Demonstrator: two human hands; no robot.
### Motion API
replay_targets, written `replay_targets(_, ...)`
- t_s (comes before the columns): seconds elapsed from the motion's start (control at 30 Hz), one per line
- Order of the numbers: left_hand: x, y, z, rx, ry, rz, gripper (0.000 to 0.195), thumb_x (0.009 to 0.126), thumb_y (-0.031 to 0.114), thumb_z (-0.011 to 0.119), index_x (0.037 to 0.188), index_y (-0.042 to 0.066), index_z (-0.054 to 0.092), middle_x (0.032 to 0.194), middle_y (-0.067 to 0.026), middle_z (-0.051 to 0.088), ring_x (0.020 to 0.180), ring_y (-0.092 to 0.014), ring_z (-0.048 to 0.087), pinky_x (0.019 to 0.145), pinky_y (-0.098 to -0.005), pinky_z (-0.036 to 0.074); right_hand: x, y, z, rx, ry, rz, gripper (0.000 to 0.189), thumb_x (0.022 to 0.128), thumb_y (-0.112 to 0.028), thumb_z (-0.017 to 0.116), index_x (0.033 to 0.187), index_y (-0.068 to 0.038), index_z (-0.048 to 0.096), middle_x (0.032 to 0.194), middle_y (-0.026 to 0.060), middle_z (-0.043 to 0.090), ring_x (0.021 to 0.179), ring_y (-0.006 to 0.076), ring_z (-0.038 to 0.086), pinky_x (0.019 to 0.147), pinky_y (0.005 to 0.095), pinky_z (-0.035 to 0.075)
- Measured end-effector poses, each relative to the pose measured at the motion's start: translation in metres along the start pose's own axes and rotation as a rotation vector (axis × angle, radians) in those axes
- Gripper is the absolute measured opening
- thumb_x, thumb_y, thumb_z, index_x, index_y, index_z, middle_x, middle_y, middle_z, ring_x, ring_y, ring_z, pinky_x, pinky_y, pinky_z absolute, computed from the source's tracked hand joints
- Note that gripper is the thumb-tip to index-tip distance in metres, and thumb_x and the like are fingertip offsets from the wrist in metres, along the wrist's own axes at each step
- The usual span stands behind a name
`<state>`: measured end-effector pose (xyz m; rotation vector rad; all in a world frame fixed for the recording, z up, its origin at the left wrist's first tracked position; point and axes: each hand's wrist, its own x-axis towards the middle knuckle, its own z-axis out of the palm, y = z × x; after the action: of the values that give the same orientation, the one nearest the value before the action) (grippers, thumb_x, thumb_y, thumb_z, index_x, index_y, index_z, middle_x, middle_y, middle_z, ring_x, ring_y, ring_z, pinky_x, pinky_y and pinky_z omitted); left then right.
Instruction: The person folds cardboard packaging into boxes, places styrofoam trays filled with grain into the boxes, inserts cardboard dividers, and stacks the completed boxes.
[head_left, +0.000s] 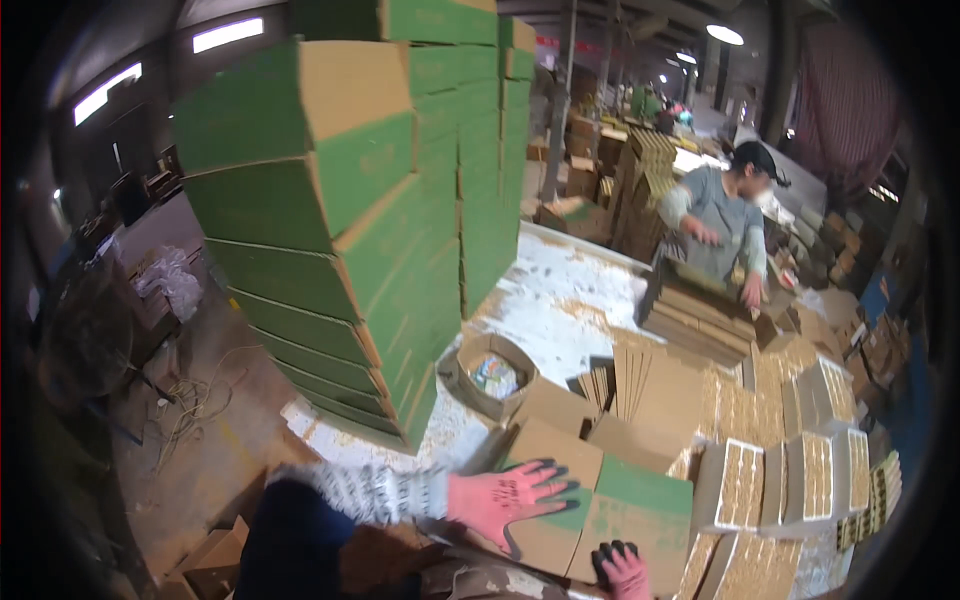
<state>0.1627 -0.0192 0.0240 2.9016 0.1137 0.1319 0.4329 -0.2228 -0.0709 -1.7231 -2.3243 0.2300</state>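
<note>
My left hand (514, 499), in a pink work glove with dark fingertips, lies flat with spread fingers on the closed top flaps of a brown cardboard box (551, 544) with green print. My right hand (624, 571), gloved the same way, is at the near side of that box. Its fingers are bent against the cardboard, and the picture does not settle whether they grip the edge. Two top flaps meet along a seam between the hands. Just beyond the box stand open cardboard flaps (555, 409) and a bundle of upright cardboard dividers (637, 382).
A tall stack of green boxes (390, 285) rises at left on a white work surface (577, 285). An open carton (491, 375) holds plastic-looking packets. White-edged packs (739, 484) stand at right. Across the table, a co-worker (716, 217) handles a cardboard box (697, 307). Cables (191, 405) lie on the floor.
</note>
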Motion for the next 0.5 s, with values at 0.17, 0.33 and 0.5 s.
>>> replay_targets(0.17, 0.035, 0.010, 0.006, -0.069, -0.372, 0.153, 0.086, 0.071, 0.043, 0.060, 0.136, -0.002, 0.025, 0.120, -0.0273, 0.044, 0.110, -0.035, 0.048, 0.094, -0.0409, 0.037, 0.012, 0.014, -0.085, -0.161, 0.147, -0.007, 0.053, 0.055, -0.030, 0.074, 0.103, -0.012, 0.061, 0.111, 0.0066, 0.058, 0.107, 0.0275, 0.051, 0.096, 0.0538, 0.032)
replay_targets(0.33, 0.028, 0.028, 0.029, 0.392, -0.293, 0.297, 0.064, 0.076, 0.021, 0.048, 0.128, -0.011, 0.032, 0.089, -0.0193, 0.056, 0.074, -0.026, 0.057, 0.067, -0.0335, 0.044, -0.003, 0.027, -0.053, -0.009, 0.145, 0.025, 0.051, 0.059, -0.040, 0.072, 0.098, -0.010, 0.059, 0.107, 0.0085, 0.058, 0.105, 0.0280, 0.051, 0.099, 0.0512, 0.030)
replay_targets(0.5, 0.045, 0.033, -0.042, 0.252, -0.203, 0.047, 0.060, 0.076, 0.021, 0.048, 0.125, -0.011, 0.036, 0.088, -0.0175, 0.055, 0.064, -0.023, 0.056, 0.056, -0.0341, 0.044, -0.028, 0.052, -0.096, 0.216, 1.105, 0.988, 0.061, 0.089, -0.032, 0.049, 0.140, -0.009, 0.024, 0.141, 0.0162, 0.028, 0.130, 0.0305, 0.026, 0.107, 0.0435, 0.019)
